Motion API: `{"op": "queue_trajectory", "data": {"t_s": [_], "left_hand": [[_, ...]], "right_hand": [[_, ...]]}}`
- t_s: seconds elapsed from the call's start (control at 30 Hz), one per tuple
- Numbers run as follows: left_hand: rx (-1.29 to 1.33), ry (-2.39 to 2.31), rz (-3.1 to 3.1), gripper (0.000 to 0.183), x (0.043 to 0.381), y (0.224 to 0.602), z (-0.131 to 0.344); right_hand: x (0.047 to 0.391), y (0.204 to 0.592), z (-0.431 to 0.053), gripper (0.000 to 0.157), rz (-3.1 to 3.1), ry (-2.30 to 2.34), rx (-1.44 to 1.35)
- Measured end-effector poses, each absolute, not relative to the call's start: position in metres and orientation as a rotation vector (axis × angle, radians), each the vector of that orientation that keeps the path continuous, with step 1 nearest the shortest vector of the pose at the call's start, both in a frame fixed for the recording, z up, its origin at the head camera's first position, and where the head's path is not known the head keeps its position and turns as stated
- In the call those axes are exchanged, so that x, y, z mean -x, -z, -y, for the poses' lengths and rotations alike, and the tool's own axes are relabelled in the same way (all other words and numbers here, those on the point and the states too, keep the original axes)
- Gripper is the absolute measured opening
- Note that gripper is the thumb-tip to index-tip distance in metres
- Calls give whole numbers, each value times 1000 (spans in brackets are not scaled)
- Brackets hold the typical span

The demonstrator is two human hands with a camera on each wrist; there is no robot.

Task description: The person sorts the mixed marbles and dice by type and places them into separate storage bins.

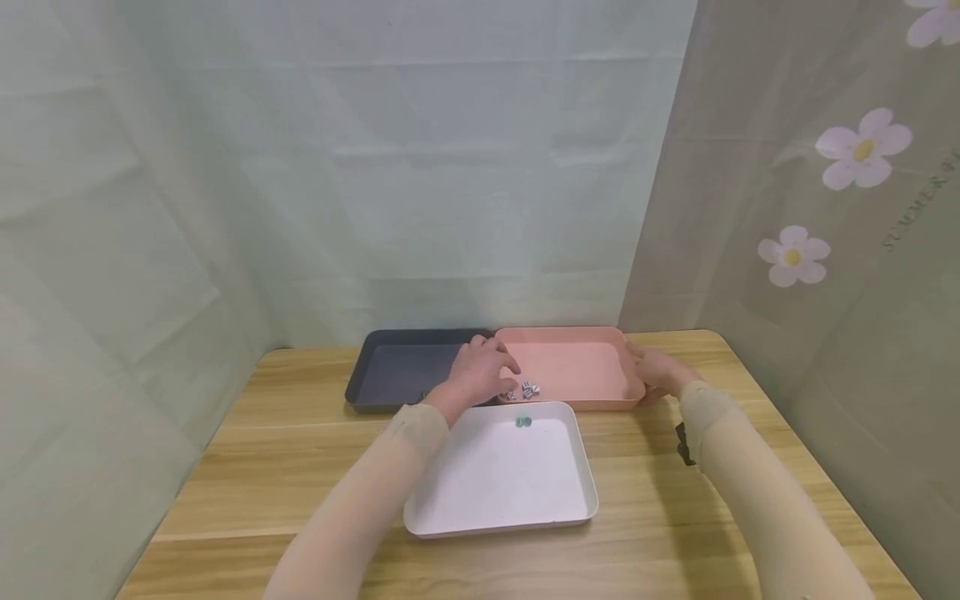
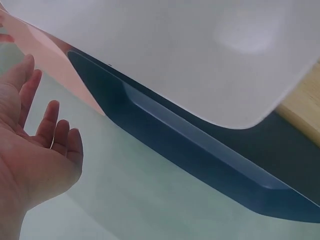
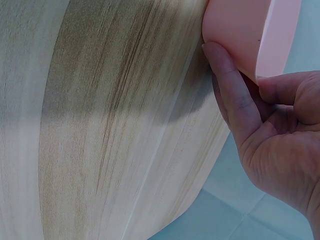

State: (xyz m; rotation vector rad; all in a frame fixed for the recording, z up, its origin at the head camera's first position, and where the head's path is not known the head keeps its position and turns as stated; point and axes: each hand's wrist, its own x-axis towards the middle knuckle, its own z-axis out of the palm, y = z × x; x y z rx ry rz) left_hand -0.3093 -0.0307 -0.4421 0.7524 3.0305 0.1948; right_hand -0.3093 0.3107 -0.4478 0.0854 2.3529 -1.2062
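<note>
My left hand (image 1: 480, 368) hovers over the seam between the dark blue tray (image 1: 358, 375) and the pink tray (image 1: 570, 358), fingers apart and loosely bent. In the left wrist view nothing lies in the left hand (image 2: 37, 132). Several small white dice (image 1: 530, 389) with dark marks sit at the pink tray's near left corner, just under those fingertips. My right hand (image 1: 658, 372) holds the pink tray's right end. In the right wrist view the thumb (image 3: 285, 89) is at the tray rim and the fingers (image 3: 232, 95) reach along its outer wall and underside.
A white tray (image 1: 502, 483) lies nearer, with small greenish glass-like pieces (image 1: 522, 422) by its far edge. Something small and dark (image 1: 423, 395) shows in the blue tray beside my left wrist. Pale curtains (image 1: 450, 167) hang behind the wooden table (image 1: 285, 467) and at both sides.
</note>
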Motion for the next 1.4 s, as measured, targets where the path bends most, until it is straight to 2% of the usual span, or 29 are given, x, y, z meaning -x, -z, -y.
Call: {"op": "queue_trajectory", "data": {"t_s": [0.3, 0.7, 1.4], "left_hand": [[-725, -218, -3020, 25, 309, 440, 36], [-757, -207, -3031, 25, 307, 440, 38], [-1013, -210, -2931, 14, 294, 440, 37]], "right_hand": [[308, 446, -313, 62, -2357, 1192, -81], [308, 446, -313, 64, -2349, 1198, -68], [308, 446, -310, 62, -2390, 1170, -94]]}}
